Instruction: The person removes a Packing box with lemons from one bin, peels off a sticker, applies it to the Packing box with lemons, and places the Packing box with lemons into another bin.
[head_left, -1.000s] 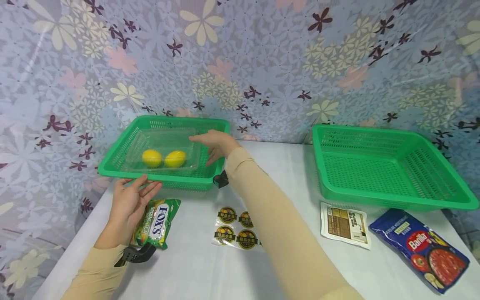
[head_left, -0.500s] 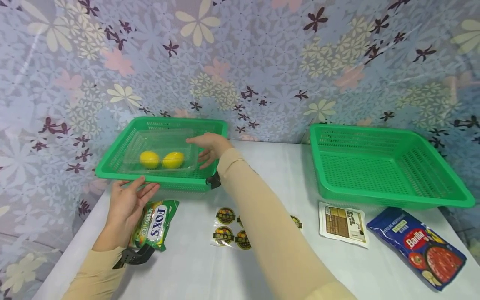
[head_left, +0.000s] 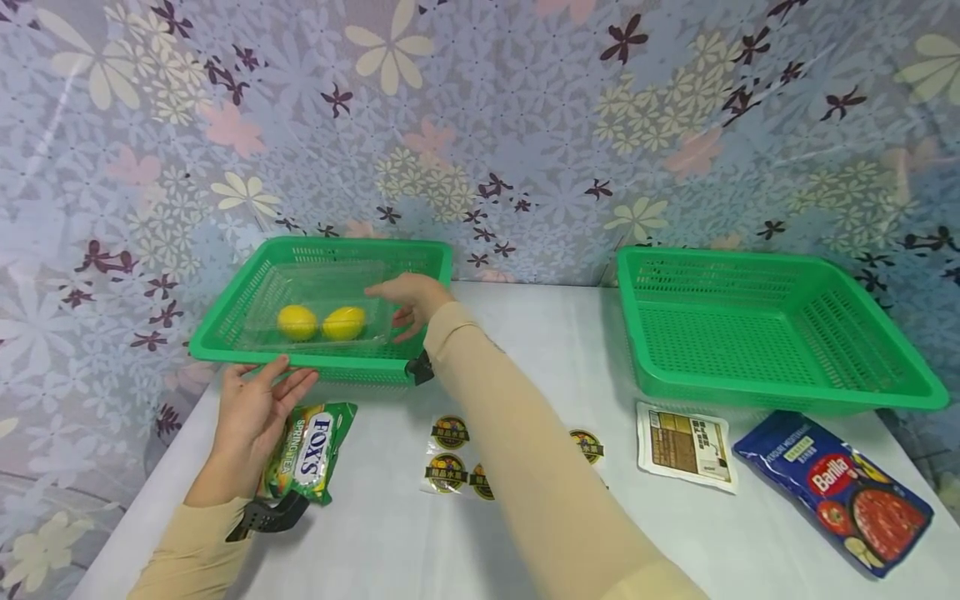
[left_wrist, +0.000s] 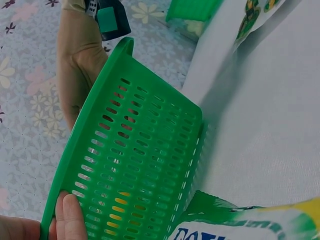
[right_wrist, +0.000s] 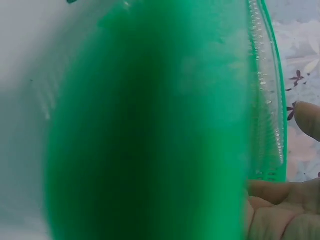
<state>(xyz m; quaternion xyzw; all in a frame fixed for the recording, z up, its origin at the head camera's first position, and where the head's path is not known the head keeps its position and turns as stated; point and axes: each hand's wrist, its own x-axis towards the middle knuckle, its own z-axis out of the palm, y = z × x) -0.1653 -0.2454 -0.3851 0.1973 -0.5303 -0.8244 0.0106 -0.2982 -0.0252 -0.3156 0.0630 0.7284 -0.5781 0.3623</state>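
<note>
L hand pinches the front rim of the L green bskt, thumb 1 side & fingers the other. FOX'S bag lies just in front of that bskt. The clear box sits in that bskt w/ 2 lemons. R hand is in the bskt's right end, by the box, thumb & fingers apart; can't tell if they touch the box. Sticker sheet is in front & right of that bskt, part hid by the R sleeve. Well right of that bskt: R green bskt, white pack, blue pack.

Could go wrong: a hard squeeze may bend the thin box; a grip on just 1 end may tip it, so lemons roll.

Count: 2 hands, 2 bskts, 1 box, 2 lemons, 1 FOX'S bag, 1 sheet, 1 white pack, 1 blue pack.
</note>
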